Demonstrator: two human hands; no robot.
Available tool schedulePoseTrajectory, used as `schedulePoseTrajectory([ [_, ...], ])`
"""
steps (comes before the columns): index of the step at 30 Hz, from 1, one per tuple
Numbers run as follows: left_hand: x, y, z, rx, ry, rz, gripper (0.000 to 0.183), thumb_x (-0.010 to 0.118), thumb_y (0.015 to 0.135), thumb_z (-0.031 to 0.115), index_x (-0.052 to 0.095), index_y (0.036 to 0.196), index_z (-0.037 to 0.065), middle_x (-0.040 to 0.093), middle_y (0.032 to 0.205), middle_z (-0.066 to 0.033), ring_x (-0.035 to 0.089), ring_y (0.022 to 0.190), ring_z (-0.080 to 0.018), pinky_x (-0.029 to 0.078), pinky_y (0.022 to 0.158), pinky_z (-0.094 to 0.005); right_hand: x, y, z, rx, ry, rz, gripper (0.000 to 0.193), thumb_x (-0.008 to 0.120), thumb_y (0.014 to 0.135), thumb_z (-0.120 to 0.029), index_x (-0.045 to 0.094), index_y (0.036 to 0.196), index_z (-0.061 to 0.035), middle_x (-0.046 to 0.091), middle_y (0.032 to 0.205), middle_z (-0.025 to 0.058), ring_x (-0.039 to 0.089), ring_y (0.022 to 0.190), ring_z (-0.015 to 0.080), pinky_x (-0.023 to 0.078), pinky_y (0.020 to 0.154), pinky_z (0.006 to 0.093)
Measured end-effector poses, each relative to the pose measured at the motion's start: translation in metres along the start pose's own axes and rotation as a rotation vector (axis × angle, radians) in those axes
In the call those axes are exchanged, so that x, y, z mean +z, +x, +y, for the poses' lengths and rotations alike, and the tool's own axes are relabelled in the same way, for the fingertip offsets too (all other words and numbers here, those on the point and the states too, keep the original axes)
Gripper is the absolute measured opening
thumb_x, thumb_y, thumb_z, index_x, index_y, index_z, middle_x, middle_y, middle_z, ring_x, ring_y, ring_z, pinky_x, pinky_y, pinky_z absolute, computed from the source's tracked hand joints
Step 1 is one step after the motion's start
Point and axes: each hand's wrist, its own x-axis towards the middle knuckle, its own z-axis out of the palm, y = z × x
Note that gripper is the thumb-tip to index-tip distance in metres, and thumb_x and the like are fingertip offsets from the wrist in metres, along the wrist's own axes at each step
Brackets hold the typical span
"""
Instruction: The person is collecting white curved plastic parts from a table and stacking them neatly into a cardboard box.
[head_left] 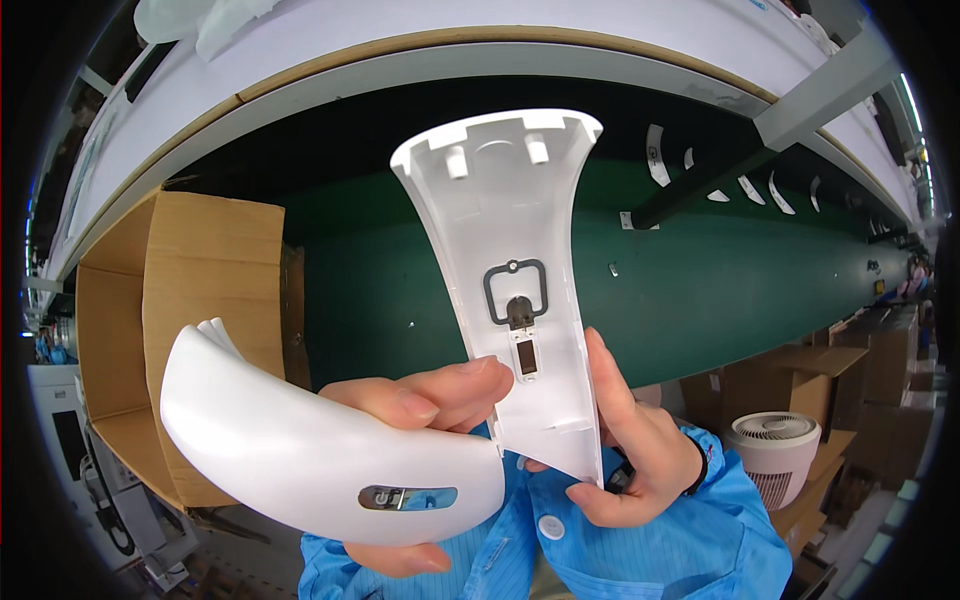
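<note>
Two curved white plastic shell pieces are in my hands, above the near edge of a green work surface. My left hand (410,400) grips the glossy shell (300,440) at the lower left, thumb below and fingers over its top edge. An oval cutout shows near that shell's right end. The other shell (510,220) stands tilted up with its hollow inside facing me; my right hand (640,450) grips its lower right edge. Inside it sit a dark squarish ring-shaped part (487,290) and a small dark rectangular window. The two shells meet or overlap near their lower ends.
On the left stands an open cardboard box (215,300). The green surface (700,290) carries several white curved pieces (780,194) at the far right, beyond a shelf post (700,185). A white shelf (450,80) spans the back. A round white fan-like appliance (775,450) stands at right.
</note>
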Motion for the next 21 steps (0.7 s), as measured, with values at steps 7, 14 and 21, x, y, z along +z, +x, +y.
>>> schedulePoseTrajectory([
  [7,0.0030,0.0007,0.0020,-0.034,-0.002,0.044,0.070,0.080,0.067,0.002,0.038,0.124,-0.001,0.033,0.134,-0.0384,0.034,0.129,-0.0448,0.031,0.106,-0.0515,-0.0003,0.0000,0.0028,-0.023,0.079,0.015,0.090,0.058,0.077,-0.002,-0.004,0.140,0.0144,0.060,0.103,0.0216,0.063,0.089,0.0221,0.046,0.083,0.0248],
  [14,0.0071,-0.0015,0.0005,-0.022,0.022,0.090,0.071,0.080,0.067,0.002,0.038,0.124,0.000,0.033,0.134,-0.0391,0.034,0.129,-0.0455,0.032,0.105,-0.0519,-0.0059,0.0026,0.0038,-0.049,0.016,-0.074,0.092,0.053,0.078,-0.004,-0.016,0.138,0.0137,0.049,0.121,0.0350,0.065,0.094,0.0320,0.051,0.084,0.0372],
  [21,0.0019,0.0001,-0.0011,-0.027,0.011,0.058,0.072,0.080,0.066,0.001,0.038,0.125,-0.001,0.033,0.134,-0.0382,0.034,0.130,-0.0446,0.030,0.106,-0.0516,0.0017,-0.0007,0.0061,-0.031,0.096,0.057,0.089,0.057,0.076,-0.001,-0.003,0.140,0.0152,0.058,0.107,0.0254,0.064,0.088,0.0256,0.049,0.081,0.0309],
])
